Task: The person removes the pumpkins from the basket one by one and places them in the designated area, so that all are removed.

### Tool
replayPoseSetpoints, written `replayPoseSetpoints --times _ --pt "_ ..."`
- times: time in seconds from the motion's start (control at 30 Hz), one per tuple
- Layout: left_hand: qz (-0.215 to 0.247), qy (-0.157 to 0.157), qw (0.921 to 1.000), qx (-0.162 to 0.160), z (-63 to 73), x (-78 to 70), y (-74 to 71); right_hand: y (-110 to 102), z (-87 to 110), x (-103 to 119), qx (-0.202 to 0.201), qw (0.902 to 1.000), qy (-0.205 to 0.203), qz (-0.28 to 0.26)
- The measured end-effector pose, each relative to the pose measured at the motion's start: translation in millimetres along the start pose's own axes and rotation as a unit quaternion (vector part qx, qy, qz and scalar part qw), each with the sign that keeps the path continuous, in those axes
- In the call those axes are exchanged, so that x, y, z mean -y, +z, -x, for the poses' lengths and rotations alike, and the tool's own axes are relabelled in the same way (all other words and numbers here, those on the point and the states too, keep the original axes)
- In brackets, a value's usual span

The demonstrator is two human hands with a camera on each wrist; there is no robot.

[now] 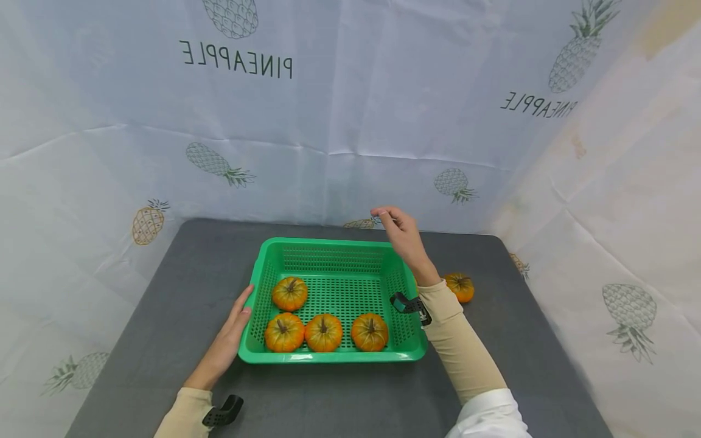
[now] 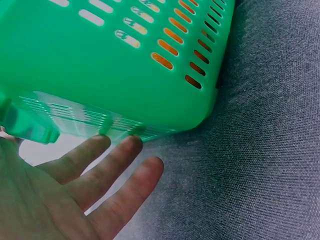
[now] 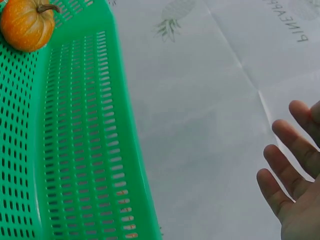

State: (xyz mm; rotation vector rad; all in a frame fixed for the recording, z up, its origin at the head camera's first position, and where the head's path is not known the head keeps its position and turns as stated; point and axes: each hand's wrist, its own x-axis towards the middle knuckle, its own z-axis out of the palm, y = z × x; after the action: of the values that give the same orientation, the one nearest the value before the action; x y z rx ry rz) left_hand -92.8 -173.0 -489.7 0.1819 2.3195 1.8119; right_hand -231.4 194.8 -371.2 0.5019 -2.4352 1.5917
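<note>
A green plastic basket (image 1: 328,358) with slotted walls stands on the table. Several small orange pumpkins lie in it: one pumpkin (image 1: 289,294) toward the far left and a row of others, such as a middle pumpkin (image 1: 324,333), along the near wall. My left hand (image 1: 227,340) rests at the basket's left side, thumb near the rim; the left wrist view shows its fingers (image 2: 107,175) extended by the outer wall. Over the far right corner, my right hand (image 1: 402,234) is raised with loosely bent fingers and holds nothing. Its forearm hides part of the basket's right side.
Another pumpkin (image 1: 460,287) sits on the dark grey table (image 1: 493,340) to the right of the basket, partly behind the right forearm. A pale pineapple-printed cloth (image 1: 339,109) hangs behind the table and along both sides.
</note>
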Motion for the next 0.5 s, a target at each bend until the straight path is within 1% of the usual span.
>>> replayPoseSetpoints --times 0.23,0.5 --pt "0.002 -0.003 1.0000 -0.002 -0.7 -1.6 1.6 6.9 -1.8 0.4 0.008 0.9999 0.011 0.009" --pt "0.002 -0.002 1.0000 -0.005 -0.4 -0.5 -0.2 20.1 -6.4 1.9 0.022 0.9997 -0.004 0.008"
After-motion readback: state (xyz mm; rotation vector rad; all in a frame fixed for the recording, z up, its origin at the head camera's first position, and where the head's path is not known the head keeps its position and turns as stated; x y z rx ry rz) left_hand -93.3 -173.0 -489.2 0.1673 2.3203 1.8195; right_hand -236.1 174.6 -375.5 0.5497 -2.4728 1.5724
